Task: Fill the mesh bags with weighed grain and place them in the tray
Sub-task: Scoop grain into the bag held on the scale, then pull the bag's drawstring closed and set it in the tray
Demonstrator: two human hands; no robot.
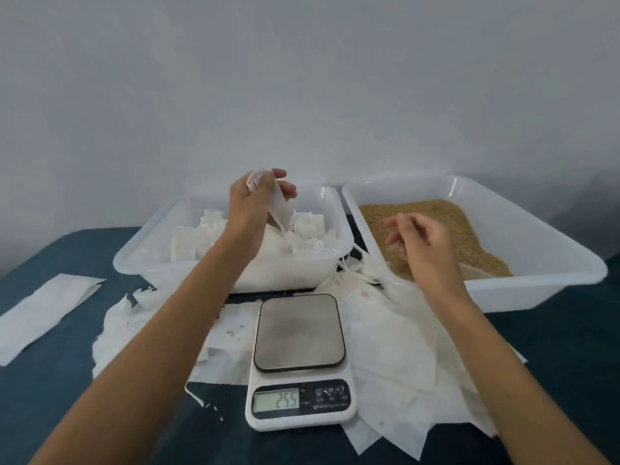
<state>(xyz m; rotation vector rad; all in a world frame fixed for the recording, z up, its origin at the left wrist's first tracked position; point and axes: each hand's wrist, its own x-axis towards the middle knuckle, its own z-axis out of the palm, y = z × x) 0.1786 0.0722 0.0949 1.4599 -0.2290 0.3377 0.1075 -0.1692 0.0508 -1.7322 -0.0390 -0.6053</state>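
My left hand is raised over the left white tray and grips an empty white mesh bag that hangs down from its fingers. That tray holds several white mesh bags. My right hand hovers over the right white tray, which holds brown grain; its fingers are loosely curled and blurred, and I cannot tell whether they hold anything. A white digital scale stands in front, its steel plate bare and its display reading 25.5.
White paper sheets lie crumpled around and under the scale on the dark blue table. A flat white packet lies at the left. A few grains are scattered on the paper left of the scale. A grey wall rises behind.
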